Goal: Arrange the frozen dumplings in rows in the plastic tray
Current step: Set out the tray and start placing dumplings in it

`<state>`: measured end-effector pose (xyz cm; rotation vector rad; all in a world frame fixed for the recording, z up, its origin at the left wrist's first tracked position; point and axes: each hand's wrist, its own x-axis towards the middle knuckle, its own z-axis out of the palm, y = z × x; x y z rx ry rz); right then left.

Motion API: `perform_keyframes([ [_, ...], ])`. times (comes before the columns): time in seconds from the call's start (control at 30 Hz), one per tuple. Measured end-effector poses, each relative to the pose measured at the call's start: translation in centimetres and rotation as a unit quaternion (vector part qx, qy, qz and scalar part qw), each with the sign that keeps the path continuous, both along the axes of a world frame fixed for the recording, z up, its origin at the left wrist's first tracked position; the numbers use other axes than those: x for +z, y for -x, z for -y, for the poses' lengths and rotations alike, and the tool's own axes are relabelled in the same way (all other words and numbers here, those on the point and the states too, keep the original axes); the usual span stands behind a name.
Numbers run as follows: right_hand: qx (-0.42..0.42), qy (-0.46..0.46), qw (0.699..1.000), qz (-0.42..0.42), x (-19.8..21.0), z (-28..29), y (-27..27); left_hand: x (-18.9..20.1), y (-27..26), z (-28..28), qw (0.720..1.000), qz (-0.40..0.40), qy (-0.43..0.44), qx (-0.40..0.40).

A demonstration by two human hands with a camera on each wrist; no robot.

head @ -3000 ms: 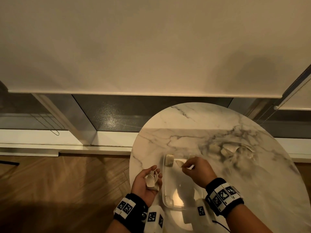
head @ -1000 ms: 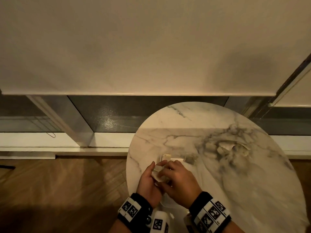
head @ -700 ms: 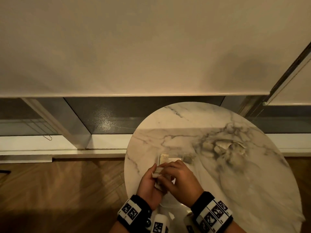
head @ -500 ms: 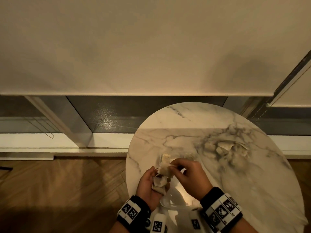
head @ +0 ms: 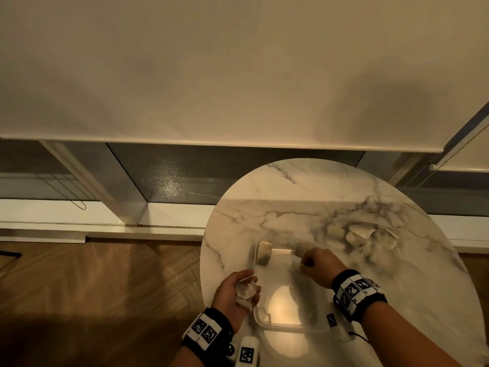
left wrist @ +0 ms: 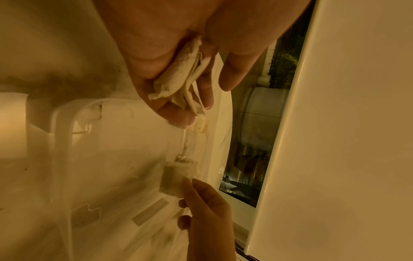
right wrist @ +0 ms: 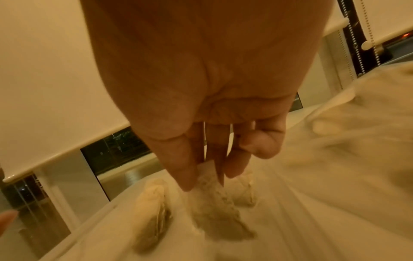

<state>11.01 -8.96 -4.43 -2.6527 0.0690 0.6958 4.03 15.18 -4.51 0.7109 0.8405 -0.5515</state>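
- The clear plastic tray (head: 287, 323) with round corners lies on the round white marble table (head: 344, 186), at the edge near the person.
- One pale frozen dumpling (head: 264, 252) stands in the tray's far left corner.
- The right hand (head: 316, 263) is over the tray's far end. Its fingers (right wrist: 185, 169) pinch a second pale dumpling (right wrist: 214, 199) and hold it low in the tray, just beside the first one. I cannot tell if it touches the tray floor yet.
- The left hand (head: 234, 294) is just outside the tray's left wall. Its curled fingers hold a small bunch of pale dumplings (head: 246, 288).
- More loose dumplings (head: 360, 235) lie on the table, beyond the tray and to its right.
- I think the far row is just being started.
- What could go wrong: a frozen dumpling is hard and slippery. Let go while it leans, it may tip over or bump its neighbour, and the row would go crooked.
- The left hand holds several at once, so one could slide out and drop.
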Motion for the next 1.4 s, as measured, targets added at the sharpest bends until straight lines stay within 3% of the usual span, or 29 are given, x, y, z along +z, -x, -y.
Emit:
perform_keyframes([
  [0.1, 0.016, 0.042, 0.999, -0.012, -0.9, 0.1, -0.6, -0.2, -0.2, -0.1, 1.0, -0.005, -0.006, 0.005],
  [0.33, 0.046, 0.146, 0.987, 0.051, -0.7, 0.0, -2.4, 0.1, -0.4, 0.0, 1.0, -0.012, -0.009, 0.013],
  [0.8, 0.038, 0.216, 0.972, 0.087, -0.3, -0.3, -4.2, 0.6, -0.3, -0.8, 1.0, -0.017, -0.011, 0.022],
  [1.17, -0.01, 0.167, 0.979, 0.117, 0.1, 0.4, -3.1, 1.6, 0.0, -1.4, 1.0, 0.016, 0.013, 0.012],
  [1.3, -0.084, 0.076, 0.982, 0.151, 1.2, 0.6, -1.2, 2.3, 0.1, -0.9, 0.998, 0.02, 0.034, 0.046],
  [1.4, -0.132, -0.051, 0.976, 0.164, 2.9, -0.5, 1.2, 2.9, 0.1, -0.5, 0.996, 0.034, 0.055, 0.067],
])
